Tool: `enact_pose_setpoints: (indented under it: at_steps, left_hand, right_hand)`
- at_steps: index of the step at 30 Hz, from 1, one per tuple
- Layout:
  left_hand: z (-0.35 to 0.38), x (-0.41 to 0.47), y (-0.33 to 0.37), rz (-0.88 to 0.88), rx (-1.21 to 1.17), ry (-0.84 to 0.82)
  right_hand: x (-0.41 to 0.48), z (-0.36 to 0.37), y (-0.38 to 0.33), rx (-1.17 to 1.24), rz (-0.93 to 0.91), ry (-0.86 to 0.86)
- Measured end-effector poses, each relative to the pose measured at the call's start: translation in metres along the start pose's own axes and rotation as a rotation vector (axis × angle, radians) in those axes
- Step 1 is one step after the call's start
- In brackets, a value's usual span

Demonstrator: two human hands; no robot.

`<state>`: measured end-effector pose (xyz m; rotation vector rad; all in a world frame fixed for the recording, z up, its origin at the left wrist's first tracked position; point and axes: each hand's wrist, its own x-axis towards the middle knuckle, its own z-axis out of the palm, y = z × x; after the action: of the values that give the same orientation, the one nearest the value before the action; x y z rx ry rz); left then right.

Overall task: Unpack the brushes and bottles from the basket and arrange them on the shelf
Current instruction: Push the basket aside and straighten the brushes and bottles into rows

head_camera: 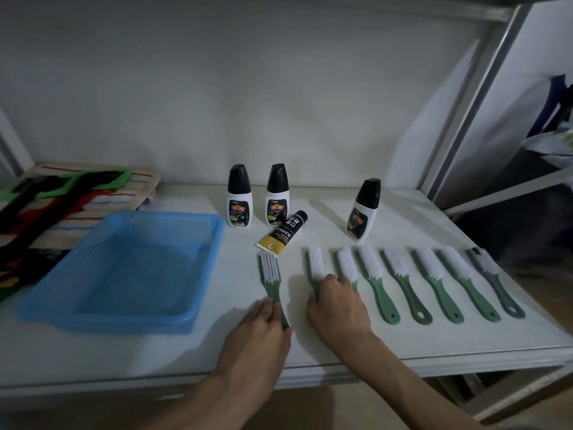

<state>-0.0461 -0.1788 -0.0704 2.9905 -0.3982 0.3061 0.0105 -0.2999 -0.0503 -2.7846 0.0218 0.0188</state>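
Head view: we find a white shelf (403, 336) carrying all task items. We note the blue basket (198, 318) at left, with nothing visible inside it. Behind the basket we see striped boards (102, 206) with black and green straps lying across them.

We count three white bottles with black caps. Two stand upright side by side near the wall, the left bottle (239, 197) and the middle bottle (277, 195). The third bottle (365, 209) stands well apart to the right. A yellow-and-black tube (280, 234) lies flat just in front of the middle bottle.

We count eight brushes lying in a row along the front of the shelf, bristles toward the wall. Seven have green handles; the rightmost, a grey brush (496, 280), closes the row.

The left hand (263, 324) rests on the handle of the first brush (270, 271), fingers curled over it; this brush lies apart from the rest. The right hand (336, 302) covers the handles of the second brush (315, 265) and the third brush (347, 263), fingers pressed down on them. We cannot tell whether either hand has a full grip or merely presses the handle to the shelf.
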Motion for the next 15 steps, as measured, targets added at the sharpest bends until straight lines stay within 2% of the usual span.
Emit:
enact_pose_setpoints:
  at_steps: [2, 9, 15]
  left_hand:
    - [0.0018, 0.0002, -0.0011, 0.029, -0.003, 0.024]
    - [0.0062, -0.0002, -0.0025, 0.021, -0.146, -0.068]
    - [0.0024, -0.0047, 0.0027, 0.030, -0.105, -0.123]
  right_hand:
    - [-0.0004, 0.0001, -0.0007, -0.013, 0.010, -0.003]
    - [-0.0016, 0.0005, 0.0001, -0.024, 0.036, -0.020]
    - [-0.0015, -0.0007, -0.0004, -0.028, 0.040, -0.035]
